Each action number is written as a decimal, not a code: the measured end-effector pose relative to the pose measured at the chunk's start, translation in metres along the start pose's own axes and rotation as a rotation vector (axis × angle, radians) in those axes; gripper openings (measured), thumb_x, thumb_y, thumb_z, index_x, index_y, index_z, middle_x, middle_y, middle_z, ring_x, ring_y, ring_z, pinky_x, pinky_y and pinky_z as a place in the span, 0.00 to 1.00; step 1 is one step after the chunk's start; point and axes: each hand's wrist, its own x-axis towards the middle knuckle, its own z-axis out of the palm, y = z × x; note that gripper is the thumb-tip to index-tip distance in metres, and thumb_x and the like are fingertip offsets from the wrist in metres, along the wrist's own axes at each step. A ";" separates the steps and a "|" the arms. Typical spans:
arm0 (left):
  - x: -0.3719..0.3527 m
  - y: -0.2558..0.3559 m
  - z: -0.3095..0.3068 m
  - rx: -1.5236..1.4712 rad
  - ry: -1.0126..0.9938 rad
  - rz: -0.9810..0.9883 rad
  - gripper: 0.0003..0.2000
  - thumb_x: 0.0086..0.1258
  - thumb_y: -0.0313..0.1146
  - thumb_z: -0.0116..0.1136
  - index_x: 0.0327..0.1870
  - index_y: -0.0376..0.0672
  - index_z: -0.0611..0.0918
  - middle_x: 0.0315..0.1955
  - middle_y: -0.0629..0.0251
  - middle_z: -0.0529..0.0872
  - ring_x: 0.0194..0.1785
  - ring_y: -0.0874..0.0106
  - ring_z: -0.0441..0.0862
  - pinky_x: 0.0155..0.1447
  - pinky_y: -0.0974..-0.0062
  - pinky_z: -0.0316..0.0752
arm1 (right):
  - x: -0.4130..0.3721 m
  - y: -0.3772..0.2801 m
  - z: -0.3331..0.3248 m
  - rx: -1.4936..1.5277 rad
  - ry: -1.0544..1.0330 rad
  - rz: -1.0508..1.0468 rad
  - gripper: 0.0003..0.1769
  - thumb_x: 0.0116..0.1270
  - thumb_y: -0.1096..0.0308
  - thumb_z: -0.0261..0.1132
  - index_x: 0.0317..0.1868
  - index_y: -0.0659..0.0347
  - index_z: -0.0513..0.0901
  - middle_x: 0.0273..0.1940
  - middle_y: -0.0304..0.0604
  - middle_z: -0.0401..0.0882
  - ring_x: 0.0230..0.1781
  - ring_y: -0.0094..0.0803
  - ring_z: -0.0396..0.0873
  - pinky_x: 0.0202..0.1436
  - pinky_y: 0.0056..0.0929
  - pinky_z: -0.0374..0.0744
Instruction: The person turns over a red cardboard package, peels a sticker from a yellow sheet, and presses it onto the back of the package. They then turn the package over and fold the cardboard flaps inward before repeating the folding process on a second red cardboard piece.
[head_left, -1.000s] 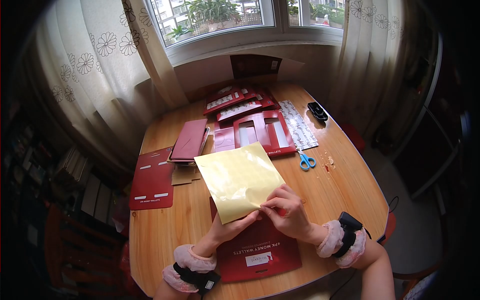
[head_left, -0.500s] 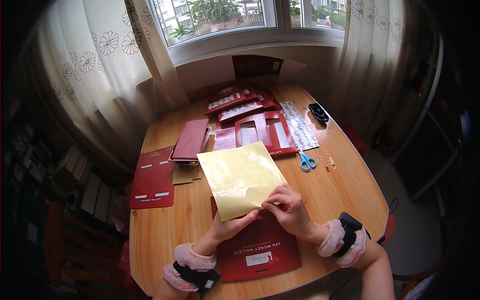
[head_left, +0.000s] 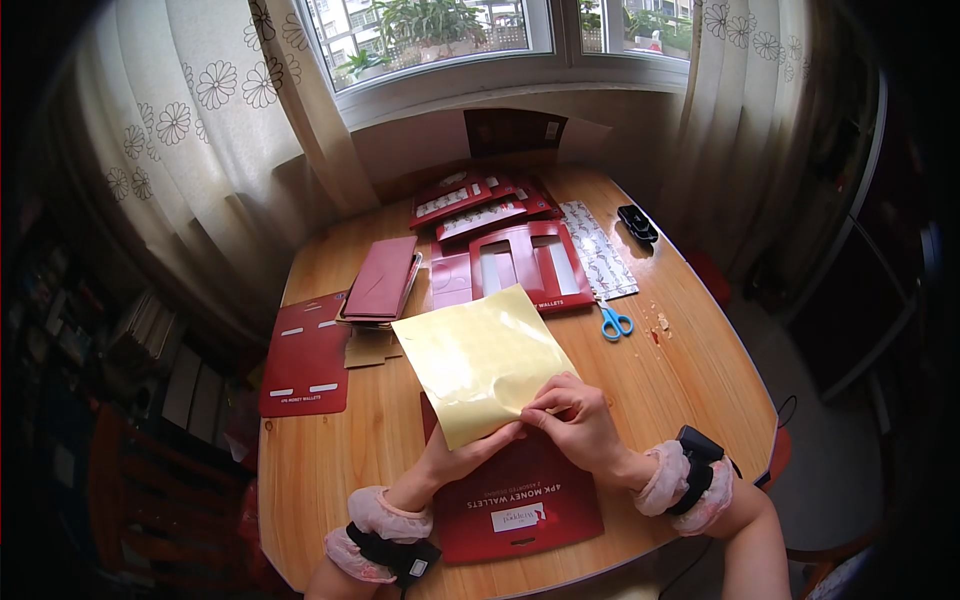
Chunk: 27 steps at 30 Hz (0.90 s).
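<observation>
While gripped at its near edge by both hands, tilted up over the near half of the table (head_left: 690, 400): a glossy yellow sheet (head_left: 485, 365), catching the window light. Up close, pinching that edge between thumb and fingertips with the right hand (head_left: 580, 420); gripping from below with the left hand (head_left: 465, 455), most fingers hidden behind the sheet.

Underneath, lying flat on pale wood grain, a red card (head_left: 525, 500) with lettering upside down. Over to the left, another red card, the left-hand one (head_left: 303, 360), slotted in white, beside a stack of dusky red envelopes (head_left: 380, 278) and brown cardboard (head_left: 370, 349).

Across to the far side, red packs (head_left: 465, 205) piled askew, then a red window-cut folder (head_left: 535, 262) touching a patterned strip (head_left: 605, 255). Down to the right, blue-handled scissors (head_left: 616, 322), near scattered crumbs (head_left: 660, 324); farther off, a black object (head_left: 637, 225) near the rim.

And around it all, flower-printed curtains (head_left: 215, 110) framing a bright window (head_left: 430, 50) with greenery beyond, dim shelves (head_left: 80, 320) away to the left.
</observation>
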 end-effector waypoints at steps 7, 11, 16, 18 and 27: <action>0.002 0.002 0.000 0.076 -0.017 0.031 0.10 0.71 0.23 0.63 0.51 0.34 0.84 0.40 0.64 0.90 0.42 0.75 0.88 0.47 0.78 0.82 | -0.002 0.008 0.001 0.195 0.011 0.209 0.04 0.65 0.75 0.71 0.34 0.68 0.88 0.35 0.41 0.83 0.36 0.24 0.81 0.40 0.22 0.79; 0.002 0.000 0.000 0.060 0.000 0.016 0.10 0.71 0.23 0.63 0.50 0.34 0.85 0.39 0.64 0.90 0.41 0.75 0.88 0.47 0.78 0.82 | -0.002 0.009 0.000 0.182 0.015 0.200 0.04 0.65 0.75 0.71 0.34 0.69 0.88 0.35 0.41 0.83 0.36 0.24 0.81 0.40 0.21 0.79; 0.001 -0.003 -0.001 0.074 0.000 0.012 0.09 0.71 0.23 0.63 0.50 0.34 0.85 0.39 0.64 0.91 0.42 0.76 0.88 0.47 0.78 0.82 | -0.001 0.012 -0.001 0.178 0.018 0.211 0.05 0.66 0.75 0.71 0.35 0.69 0.88 0.35 0.41 0.84 0.36 0.24 0.81 0.41 0.22 0.79; 0.001 -0.003 0.000 0.037 0.023 -0.014 0.09 0.70 0.24 0.64 0.50 0.34 0.85 0.38 0.65 0.91 0.42 0.76 0.88 0.47 0.78 0.82 | -0.001 0.013 -0.001 0.181 0.023 0.212 0.05 0.66 0.75 0.71 0.35 0.69 0.88 0.35 0.41 0.84 0.36 0.23 0.81 0.41 0.22 0.79; 0.001 0.000 -0.002 0.026 0.004 -0.007 0.10 0.71 0.22 0.64 0.51 0.33 0.85 0.42 0.63 0.90 0.43 0.75 0.88 0.47 0.78 0.83 | -0.001 -0.001 -0.002 0.125 0.006 0.174 0.05 0.65 0.73 0.73 0.37 0.67 0.89 0.36 0.40 0.83 0.38 0.24 0.82 0.40 0.20 0.79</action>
